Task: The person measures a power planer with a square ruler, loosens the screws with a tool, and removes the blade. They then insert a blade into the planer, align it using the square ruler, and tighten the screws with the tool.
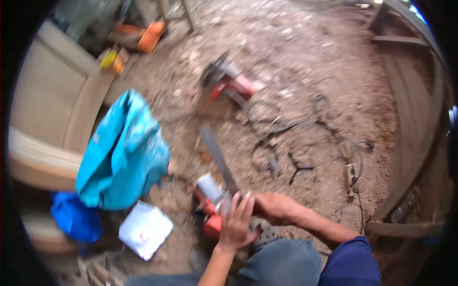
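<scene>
A long flat metal blade (pixel 218 155) slants up and left from my hands over the littered ground. My right hand (pixel 274 207) is closed round its near end, which the fingers partly hide. My left hand (pixel 236 224) lies beside that end with its fingers stretched out, touching it or just over it. Left of my left hand is a red and grey power tool (pixel 210 193), partly covered by the hand. Another red and grey power tool (pixel 229 83), blurred, lies further forward on the ground.
Cables (pixel 291 126), a black three-armed piece (pixel 296 168) and a socket block (pixel 351 178) lie to the right. On the left are a turquoise cloth (pixel 121 152), a blue bag (pixel 76 217), a white packet (pixel 145 229) and wooden panels (pixel 57 95). Wooden framing (pixel 405 114) stands at the right.
</scene>
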### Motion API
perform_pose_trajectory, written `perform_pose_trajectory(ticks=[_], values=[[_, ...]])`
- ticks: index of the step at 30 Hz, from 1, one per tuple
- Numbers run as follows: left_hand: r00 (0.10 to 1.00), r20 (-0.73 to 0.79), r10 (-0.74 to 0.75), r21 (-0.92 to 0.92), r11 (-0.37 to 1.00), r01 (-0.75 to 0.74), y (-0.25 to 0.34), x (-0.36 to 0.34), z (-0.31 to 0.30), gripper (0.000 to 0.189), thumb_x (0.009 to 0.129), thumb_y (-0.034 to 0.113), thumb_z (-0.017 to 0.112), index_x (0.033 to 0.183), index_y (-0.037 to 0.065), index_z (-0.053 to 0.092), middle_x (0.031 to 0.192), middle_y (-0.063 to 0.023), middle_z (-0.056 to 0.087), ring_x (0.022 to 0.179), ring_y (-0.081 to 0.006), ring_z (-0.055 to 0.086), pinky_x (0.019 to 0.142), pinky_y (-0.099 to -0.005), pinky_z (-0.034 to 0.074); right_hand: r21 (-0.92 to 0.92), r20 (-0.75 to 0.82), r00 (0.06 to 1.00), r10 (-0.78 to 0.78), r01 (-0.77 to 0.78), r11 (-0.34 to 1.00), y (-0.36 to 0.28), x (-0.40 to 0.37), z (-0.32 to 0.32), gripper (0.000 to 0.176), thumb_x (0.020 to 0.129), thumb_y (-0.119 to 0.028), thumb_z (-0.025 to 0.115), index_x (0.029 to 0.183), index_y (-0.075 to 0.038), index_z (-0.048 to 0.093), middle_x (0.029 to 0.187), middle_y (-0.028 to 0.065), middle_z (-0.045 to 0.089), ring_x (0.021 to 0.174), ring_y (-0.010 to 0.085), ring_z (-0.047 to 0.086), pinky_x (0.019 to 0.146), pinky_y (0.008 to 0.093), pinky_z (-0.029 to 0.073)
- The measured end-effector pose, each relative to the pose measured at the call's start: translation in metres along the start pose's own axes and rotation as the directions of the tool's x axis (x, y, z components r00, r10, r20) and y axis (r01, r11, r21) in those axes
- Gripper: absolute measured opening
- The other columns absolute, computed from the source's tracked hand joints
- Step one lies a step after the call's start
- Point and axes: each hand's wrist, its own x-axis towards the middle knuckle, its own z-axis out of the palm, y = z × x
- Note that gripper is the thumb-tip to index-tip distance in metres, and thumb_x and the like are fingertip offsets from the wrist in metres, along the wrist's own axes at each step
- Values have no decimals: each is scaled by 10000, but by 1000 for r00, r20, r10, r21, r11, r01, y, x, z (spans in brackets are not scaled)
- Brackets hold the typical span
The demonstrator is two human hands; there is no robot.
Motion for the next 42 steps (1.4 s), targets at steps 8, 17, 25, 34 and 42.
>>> perform_pose_trajectory(ticks=[8, 17, 25, 34, 42], values=[[998, 43, 38, 44, 998, -40, 5, -8, 11, 611, 892, 271, 792, 1435, 35, 642, 1331, -84, 719, 1443, -279, 562, 1262, -645, 267, 22, 12, 1000, -26, 26, 999, -37, -14, -22, 464, 866, -61, 821, 1166, -5, 471, 979, 254, 696, 975, 479, 701, 807, 514, 578], [993, 98, -62, -35, 997, 66, 1, -32, 6, 625, 785, 243, 875, 1377, 161, 691, 1254, -19, 735, 1295, -193, 653, 1222, -580, 329, 515, 6, 932, 362, -314, 798, 52, 50, 21, 320, 1054, -276, 687, 1114, 38, 701, 825, 116, 757, 712, 133, 706, 679, 328, 572], [980, 171, -105, -63, 991, 117, 4, -40, 19, 655, 773, 243, 900, 1383, 146, 681, 1232, -4, 718, 1266, -192, 646, 1207, -574, 334, 393, 32, 896, 443, -419, 819, 66, 125, 99, 334, 1048, -275, 682, 1055, 44, 782, 729, 102, 757, 586, 161, 724, 534, 333, 547], [973, 197, -119, -82, 987, 138, 0, -49, 25, 689, 746, 200, 913, 1386, 113, 671, 1179, -20, 696, 1228, -215, 632, 1190, -575, 353, 598, 211, 824, 526, -535, 597, 71, 125, 105, 302, 1051, -300, 711, 1119, -12, 775, 733, 18, 721, 581, 89, 660, 483, 255, 481], [972, 181, -148, -52, 986, 160, 0, -52, 33, 664, 741, 196, 902, 1362, 108, 681, 1173, -24, 689, 1241, -211, 621, 1193, -581, 360, 590, 229, 818, 528, -548, 592, 72, 125, 105, 307, 1040, -280, 735, 1140, 9, 763, 773, 53, 753, 595, 115, 694, 481, 268, 499]])
